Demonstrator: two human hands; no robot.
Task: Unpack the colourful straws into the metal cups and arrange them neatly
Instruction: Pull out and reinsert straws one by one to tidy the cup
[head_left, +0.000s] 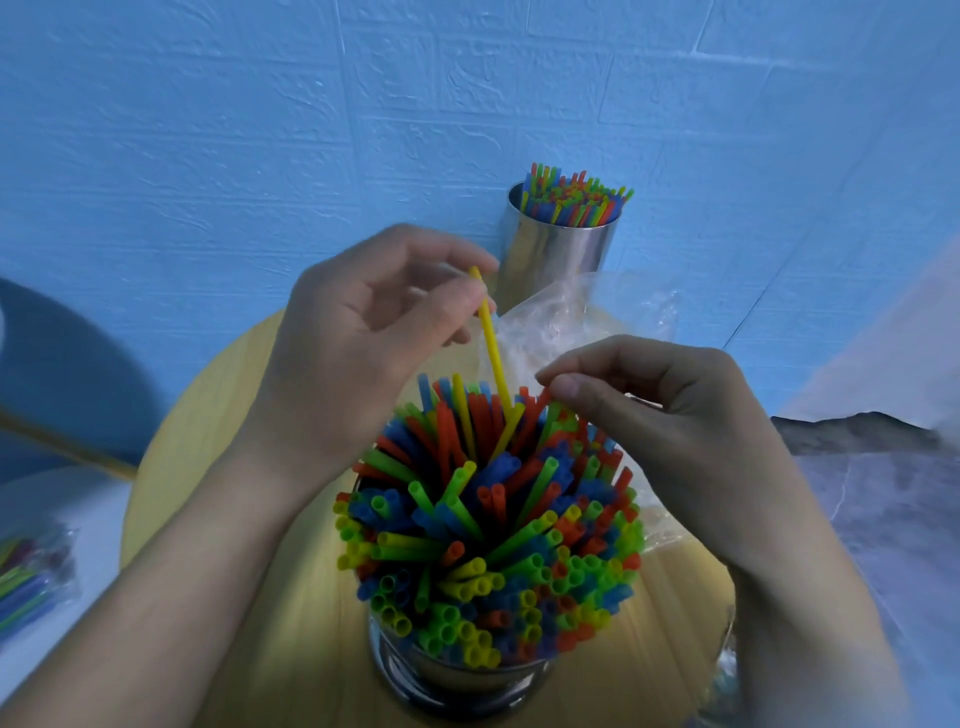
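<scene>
A metal cup (457, 675) stands near me on the round wooden table (218, 415), packed with fanned-out colourful straws (488, 530). My left hand (358, 343) pinches a yellow straw (491, 343) near its top end; the straw's lower end dips among the straws in the cup. My right hand (670, 421) hovers over the cup's far right side, thumb and fingertips pinching the tip of a red straw there. A second metal cup (561, 254) full of straws stands at the back against the wall.
A crumpled clear plastic bag (561, 322) lies between the two cups. A sealed pack of straws (31, 577) lies on a white surface at the left. A grey marbled surface (883, 493) is at the right. A blue wall rises behind.
</scene>
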